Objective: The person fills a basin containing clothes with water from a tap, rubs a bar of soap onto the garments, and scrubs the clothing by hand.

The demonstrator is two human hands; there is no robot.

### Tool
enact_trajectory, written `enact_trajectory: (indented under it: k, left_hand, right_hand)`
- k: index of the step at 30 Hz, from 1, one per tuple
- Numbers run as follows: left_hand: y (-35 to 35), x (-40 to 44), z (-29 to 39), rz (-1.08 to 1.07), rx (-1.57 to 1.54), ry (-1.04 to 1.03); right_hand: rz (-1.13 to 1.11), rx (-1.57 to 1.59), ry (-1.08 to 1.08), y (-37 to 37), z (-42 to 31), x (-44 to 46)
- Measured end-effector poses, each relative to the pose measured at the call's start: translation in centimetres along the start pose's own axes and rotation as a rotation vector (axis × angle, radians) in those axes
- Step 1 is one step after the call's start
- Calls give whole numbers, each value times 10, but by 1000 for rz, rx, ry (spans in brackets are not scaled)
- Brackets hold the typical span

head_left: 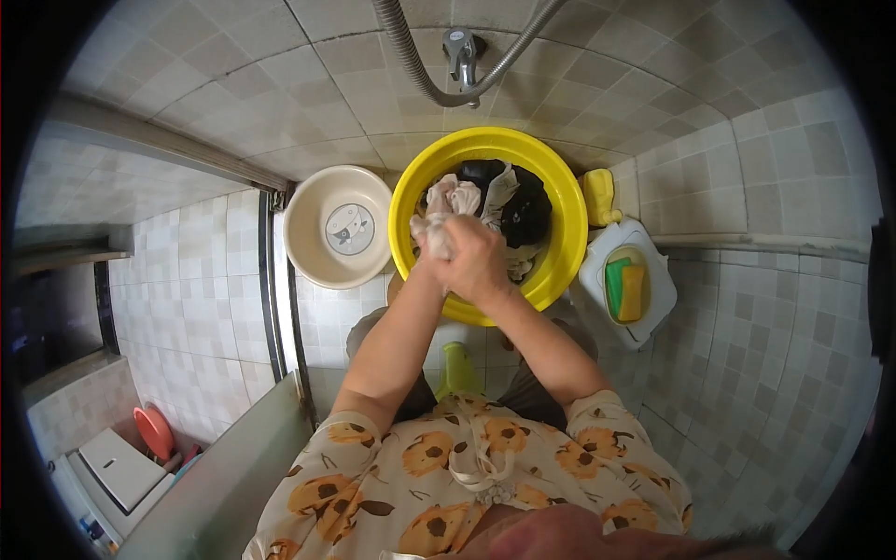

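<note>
A large yellow basin [566, 266] holds wet clothes, among them a black garment [527, 207] at its right and a grey-patterned one beside it. Over the basin's near left part, my left hand [431, 245] and my right hand [472, 254] are pressed together around a pale cloth [459, 196]. Both hands are closed on it, and part of the cloth spreads over the clothes beyond them. My right hand covers much of the left one, whose fingers show only in part.
A beige basin [308, 229] with a cartoon print stands to the left. At right are a yellow bottle [599, 194] and a white stool [661, 289] bearing a dish with green and yellow bars. A tap [462, 58] and metal hose [403, 47] hang above.
</note>
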State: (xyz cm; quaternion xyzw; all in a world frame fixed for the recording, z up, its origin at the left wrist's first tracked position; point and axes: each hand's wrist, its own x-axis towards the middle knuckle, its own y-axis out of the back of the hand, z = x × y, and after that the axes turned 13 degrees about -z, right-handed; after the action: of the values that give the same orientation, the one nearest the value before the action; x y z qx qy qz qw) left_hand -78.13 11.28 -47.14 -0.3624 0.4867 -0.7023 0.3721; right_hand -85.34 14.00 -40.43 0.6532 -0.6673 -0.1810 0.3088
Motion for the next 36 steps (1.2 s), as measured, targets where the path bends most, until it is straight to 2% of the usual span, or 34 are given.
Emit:
enact_trajectory:
  k: [1,2,3,4,7,9,10,12,14,16,17,18,20,21,22,23,24,26,28,30,31,33,34,36]
  left_hand:
    - [11,0,-5,-58,-160,175]
    - [23,3,-13,-121,-322,351]
    - [-52,13,-8,406,38,424]
    - [-65,10,-11,479,75,470]
    - [-60,16,-7,422,97,574]
    - [-58,17,3,356,21,603]
    - [-61,16,6,360,18,607]
    - [-65,17,11,357,61,626]
    - [-46,17,8,321,53,616]
    - [-45,21,4,341,101,524]
    - [-66,23,5,380,181,480]
    - [-52,24,0,307,194,524]
    - [-56,24,0,410,343,667]
    - [-59,22,-2,360,204,666]
    - [-64,22,-3,307,71,662]
    - [-59,23,-3,186,-43,635]
    - [-44,23,-4,188,-40,633]
    - [-9,21,-4,106,-355,377]
    - [-16,16,8,-159,851,194]
    - [-69,13,26,284,-17,182]
    - [-66,10,26,293,-13,182]
    - [-57,7,23,119,1704,213]
    - [-47,6,16,114,1701,216]
    - [-30,13,-2,309,-90,270]
  right_hand:
    - [-65,-47,-9,1,8,3]
    - [-62,-134,-199,16,15,19]
    - [-16,-157,-329,26,36,32]
    - [72,-65,-402,38,44,36]
    - [154,63,-308,55,47,33]
    - [99,539,-271,56,51,29]
    - [99,539,-276,62,50,25]
    - [-407,988,-264,79,46,21]
    - [-421,940,-223,80,52,24]
    - [-164,553,-286,79,56,25]
    - [28,626,-302,80,53,25]
    - [33,621,-302,82,58,26]
    - [319,891,-212,85,64,31]
    - [312,1043,-204,84,65,31]
    - [308,1047,-201,81,57,30]
    - [190,928,-272,77,47,26]
    - [74,805,-341,70,37,21]
    - [16,280,140,48,12,8]
    - [-47,-19,381,36,-26,-8]
    - [-80,-84,516,23,-44,-19]
    - [-39,-131,545,21,-47,-19]
    - [52,-153,470,14,-22,-9]
    - [138,-181,398,12,-4,-3]
    - [271,-126,94,23,26,19]
